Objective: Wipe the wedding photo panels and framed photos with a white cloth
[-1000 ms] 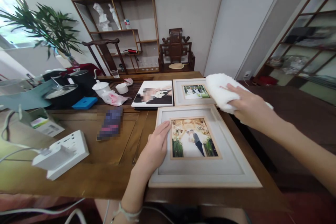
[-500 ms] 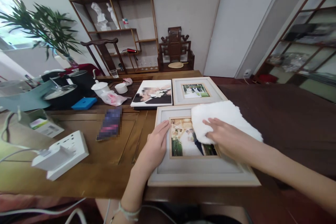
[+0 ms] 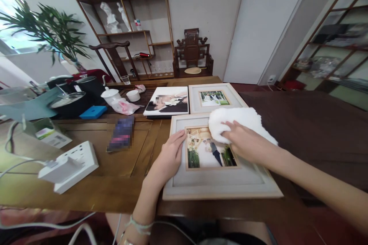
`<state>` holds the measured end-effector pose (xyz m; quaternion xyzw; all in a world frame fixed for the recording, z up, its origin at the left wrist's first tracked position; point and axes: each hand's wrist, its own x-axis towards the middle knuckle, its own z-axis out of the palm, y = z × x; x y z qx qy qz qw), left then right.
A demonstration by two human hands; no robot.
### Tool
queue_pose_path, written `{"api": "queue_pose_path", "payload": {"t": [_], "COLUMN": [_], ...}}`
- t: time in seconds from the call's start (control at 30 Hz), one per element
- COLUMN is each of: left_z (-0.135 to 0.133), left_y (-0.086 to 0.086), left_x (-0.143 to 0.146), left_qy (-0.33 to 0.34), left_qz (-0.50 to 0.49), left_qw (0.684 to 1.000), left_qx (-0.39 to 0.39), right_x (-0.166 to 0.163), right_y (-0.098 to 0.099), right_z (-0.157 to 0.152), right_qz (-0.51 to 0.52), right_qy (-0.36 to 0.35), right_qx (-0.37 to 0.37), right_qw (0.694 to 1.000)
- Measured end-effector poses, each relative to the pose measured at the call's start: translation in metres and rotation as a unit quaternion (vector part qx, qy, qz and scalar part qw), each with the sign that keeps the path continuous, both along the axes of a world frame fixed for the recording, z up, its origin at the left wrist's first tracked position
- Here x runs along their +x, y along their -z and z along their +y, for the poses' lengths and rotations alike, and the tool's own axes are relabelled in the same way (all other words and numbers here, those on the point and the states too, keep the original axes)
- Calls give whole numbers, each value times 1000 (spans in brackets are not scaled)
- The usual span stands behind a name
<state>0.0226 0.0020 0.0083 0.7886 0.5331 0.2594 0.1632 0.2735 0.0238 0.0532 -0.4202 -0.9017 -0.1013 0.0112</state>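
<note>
A large pale picture frame (image 3: 218,182) with a wedding photo lies flat at the near edge of the wooden table (image 3: 94,183). My left hand (image 3: 169,157) rests flat on the frame's left border, fingers stretched out. My right hand (image 3: 244,141) presses a white towel (image 3: 238,120) onto the frame's upper right part, fingers laid over the cloth. The towel covers the photo's top right corner.
Behind the big frame lie a smaller framed photo (image 3: 214,98) and a frameless print (image 3: 168,101). To the left are a white power strip (image 3: 71,164) with cables, a blue box (image 3: 92,112), a white teapot (image 3: 110,95), pots and a plant (image 3: 48,30). Shelves and a carved chair (image 3: 192,53) stand behind.
My right hand brought the towel down from beside the small frame onto the big frame, then slid it slightly up and left. My left hand stayed put.
</note>
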Motion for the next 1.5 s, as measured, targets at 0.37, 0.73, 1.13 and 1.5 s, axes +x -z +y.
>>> {"api": "queue_pose_path", "payload": {"t": [0.37,0.73,1.13,1.5], "left_z": [1,2,0,2], "left_y": [4,3,1,6], "left_x": [1,0,1,1], "left_qy": [-6,3,-4,-2], "left_qz": [-2,6,5,5], "left_qw": [1000,1000,1000,1000], "left_qx": [7,4,8,20], "right_x": [10,5,-13,-14], "right_y": [6,12,14,19], "right_z": [-38,-110,29,-103], "right_qz": [-12,39,-6,44], "right_qy": [-50,-39,11,-107], "right_qx": [-8,-38,65,9], "right_qw": [999,998,998,993]}}
